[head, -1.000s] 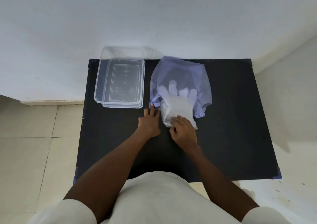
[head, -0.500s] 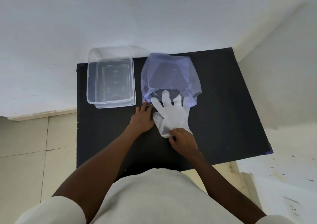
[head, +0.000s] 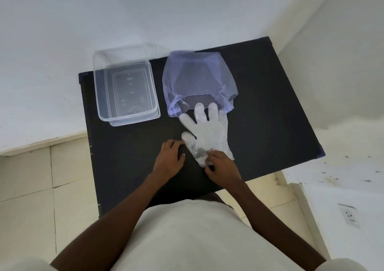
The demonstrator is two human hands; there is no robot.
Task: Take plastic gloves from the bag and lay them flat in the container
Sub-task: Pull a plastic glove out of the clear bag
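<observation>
A stack of translucent white plastic gloves lies on the black table, almost wholly out of the bluish plastic bag; only the fingertips still touch the bag's mouth. My right hand pinches the gloves at the cuff end. My left hand rests on the table beside the gloves' thumb, fingers curled, holding nothing. The clear rectangular container stands at the table's far left, with nothing in it.
The table stands against a white wall at the back. Pale floor tiles lie to the left and a white ledge with a wall socket to the right. My light shirt fills the bottom of the view.
My right hand has pulled the gloves toward me, out of the bag. My left hand has let go of the bag's mouth and moved back beside the gloves.
</observation>
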